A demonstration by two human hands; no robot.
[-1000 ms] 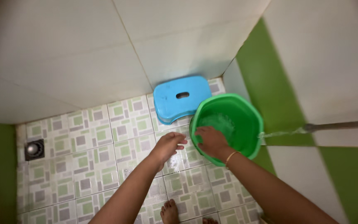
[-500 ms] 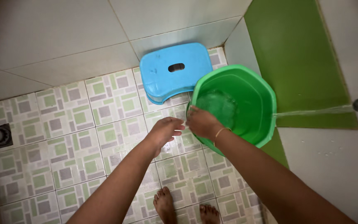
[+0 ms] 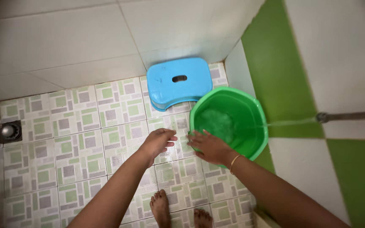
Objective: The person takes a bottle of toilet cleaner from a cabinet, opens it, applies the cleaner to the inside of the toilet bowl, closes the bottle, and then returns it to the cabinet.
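We are resting our open right hand (image 3: 210, 147) on the green basin (image 3: 250, 126) rim; our left hand (image 3: 156, 141) is hovering loosely curled, empty, just beside it.

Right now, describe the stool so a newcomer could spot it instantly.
Start at the corner where the white wall meets the green-and-white wall. On the patterned floor tiles there sits the blue plastic stool, beside the green basin. It alone is blue, rounded-rectangular, with a slot in its top.

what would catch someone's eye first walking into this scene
The bright green basin against the green and white wall, with a thin stream of water running into it from the tap on the right. Next, the blue stool behind it, and the left hand and right hand at its near rim.
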